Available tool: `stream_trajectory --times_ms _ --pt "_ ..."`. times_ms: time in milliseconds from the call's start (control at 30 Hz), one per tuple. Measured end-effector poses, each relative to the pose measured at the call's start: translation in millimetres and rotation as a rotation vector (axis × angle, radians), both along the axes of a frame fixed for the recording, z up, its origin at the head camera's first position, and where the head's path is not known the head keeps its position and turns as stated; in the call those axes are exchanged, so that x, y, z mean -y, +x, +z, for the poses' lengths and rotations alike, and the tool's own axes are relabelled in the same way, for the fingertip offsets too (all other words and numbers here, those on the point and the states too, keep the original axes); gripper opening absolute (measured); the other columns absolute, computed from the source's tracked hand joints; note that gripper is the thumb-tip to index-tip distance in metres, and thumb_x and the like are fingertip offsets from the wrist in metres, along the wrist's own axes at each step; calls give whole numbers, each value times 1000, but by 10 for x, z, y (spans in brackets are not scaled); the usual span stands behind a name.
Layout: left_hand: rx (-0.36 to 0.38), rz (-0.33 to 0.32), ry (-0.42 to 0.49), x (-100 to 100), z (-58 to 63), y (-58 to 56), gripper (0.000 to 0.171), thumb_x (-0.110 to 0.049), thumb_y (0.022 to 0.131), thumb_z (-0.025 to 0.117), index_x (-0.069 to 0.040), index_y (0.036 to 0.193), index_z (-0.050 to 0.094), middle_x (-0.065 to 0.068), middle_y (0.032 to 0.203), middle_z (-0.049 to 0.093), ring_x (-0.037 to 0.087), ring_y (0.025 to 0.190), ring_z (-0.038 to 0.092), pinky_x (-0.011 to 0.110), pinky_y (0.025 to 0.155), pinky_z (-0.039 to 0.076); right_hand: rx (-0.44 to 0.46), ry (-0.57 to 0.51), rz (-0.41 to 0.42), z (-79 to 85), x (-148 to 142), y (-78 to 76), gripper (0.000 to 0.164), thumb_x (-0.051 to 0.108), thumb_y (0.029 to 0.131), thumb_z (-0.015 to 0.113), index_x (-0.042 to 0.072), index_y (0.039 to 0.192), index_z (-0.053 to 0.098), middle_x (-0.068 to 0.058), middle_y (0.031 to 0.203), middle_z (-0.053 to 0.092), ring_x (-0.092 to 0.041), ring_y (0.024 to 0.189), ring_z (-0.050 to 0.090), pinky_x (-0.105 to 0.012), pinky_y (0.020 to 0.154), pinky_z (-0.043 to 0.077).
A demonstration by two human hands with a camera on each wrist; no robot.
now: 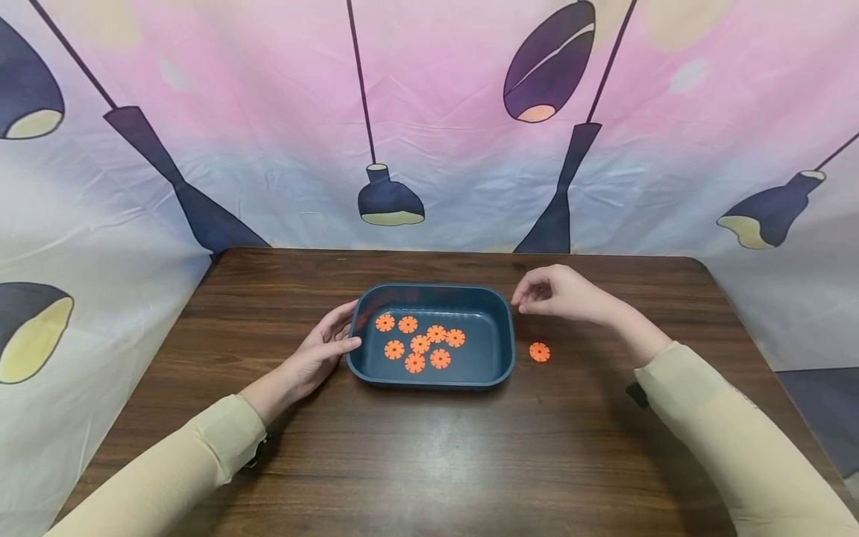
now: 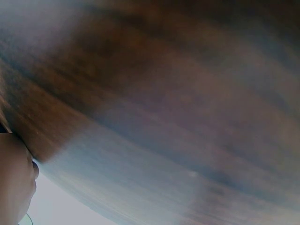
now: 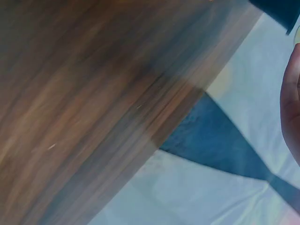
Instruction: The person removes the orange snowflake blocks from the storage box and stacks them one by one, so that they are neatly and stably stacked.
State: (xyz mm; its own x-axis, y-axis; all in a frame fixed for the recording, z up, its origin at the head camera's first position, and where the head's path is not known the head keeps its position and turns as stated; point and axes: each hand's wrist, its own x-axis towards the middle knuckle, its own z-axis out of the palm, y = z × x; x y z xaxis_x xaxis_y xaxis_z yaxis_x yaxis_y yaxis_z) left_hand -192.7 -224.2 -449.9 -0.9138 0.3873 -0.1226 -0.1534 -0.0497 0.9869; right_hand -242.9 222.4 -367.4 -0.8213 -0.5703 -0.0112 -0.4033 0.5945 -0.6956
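Observation:
A dark blue rectangular tray (image 1: 496, 335) sits on the table, several orange notched discs (image 1: 440, 359) lying flat on its floor, some overlapping. My left hand (image 1: 318, 354) grips the tray's left end, thumb over the rim and fingers along the outer wall. Just beyond the right rim hovers my right hand (image 1: 564, 294), its fingers loosely bent and nothing visible between them. Below it, one orange notched disc (image 1: 540, 352) rests on the table, apart from the tray. The wrist views show only edges of the left hand (image 2: 15, 180) and right hand (image 3: 291, 105).
The brown wood-grain table (image 1: 429, 462) has rounded far corners. Behind it hangs a cloth backdrop (image 1: 288, 89) printed with dark lamps. A small dark object (image 1: 637, 394) shows beside the right sleeve.

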Motion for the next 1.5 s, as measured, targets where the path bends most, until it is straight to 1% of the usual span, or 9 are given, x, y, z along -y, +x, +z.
stream_trajectory --times_ms 100,300,433,567,700,800,1100,1333,1500 --pt "-1 2 0 2 -4 -2 74 -3 104 59 -8 168 23 14 172 25 8 146 38 10 110 42 -1 -33 23 9 117 -14 9 4 95 78 7 104 79 -5 99 77 -10 87 69 -26 83 61" --pt "4 2 -5 3 -9 -6 75 -3 104 59 -7 168 22 16 174 21 11 149 35 10 109 41 18 -85 75 -19 354 -27 12 0 96 75 0 108 78 -11 104 76 -13 89 70 -27 84 62" --pt "8 2 -5 3 -10 -7 75 -3 104 59 -7 169 21 18 175 17 14 152 31 10 109 41 24 -78 109 -54 512 -43 12 0 96 75 -2 108 77 -11 102 76 -16 89 70 -28 82 62" --pt "5 4 -1 3 -9 -8 75 -2 103 59 -7 168 22 18 175 18 12 150 33 9 109 41 35 -63 144 -109 653 -75 13 0 95 76 -2 108 77 -12 100 75 -17 88 69 -29 82 61" --pt "0 3 2 4 -10 -11 74 -2 104 59 -7 168 23 16 174 21 9 147 36 9 109 42 46 -42 171 -163 764 -95 15 -1 93 77 -1 108 78 -13 102 75 -16 87 68 -31 81 62" --pt "0 0 2 3 -8 -13 75 -2 104 59 -7 168 23 16 174 21 9 147 36 9 109 43 56 -10 186 -190 830 -102 16 -2 92 78 2 107 78 -11 103 75 -14 87 68 -29 80 62" --pt "6 -2 -4 5 8 -12 75 -2 104 59 -7 169 22 18 175 18 10 149 34 9 109 42 25 106 269 -252 982 -141 19 -4 91 79 5 107 78 -9 104 73 -12 87 65 -25 80 60" --pt "11 -8 -6 3 7 -10 75 -3 104 58 -7 169 20 18 176 16 22 158 24 9 109 41 0 181 289 -284 1059 -119 21 -3 91 80 5 110 77 -8 106 70 -15 92 65 -27 84 60" --pt "10 -10 -7 3 9 -8 75 -3 104 58 -7 169 20 18 176 16 21 158 25 9 109 41 -17 209 304 -286 1085 -105 23 -3 90 81 6 111 76 -9 108 69 -17 95 66 -28 86 60"
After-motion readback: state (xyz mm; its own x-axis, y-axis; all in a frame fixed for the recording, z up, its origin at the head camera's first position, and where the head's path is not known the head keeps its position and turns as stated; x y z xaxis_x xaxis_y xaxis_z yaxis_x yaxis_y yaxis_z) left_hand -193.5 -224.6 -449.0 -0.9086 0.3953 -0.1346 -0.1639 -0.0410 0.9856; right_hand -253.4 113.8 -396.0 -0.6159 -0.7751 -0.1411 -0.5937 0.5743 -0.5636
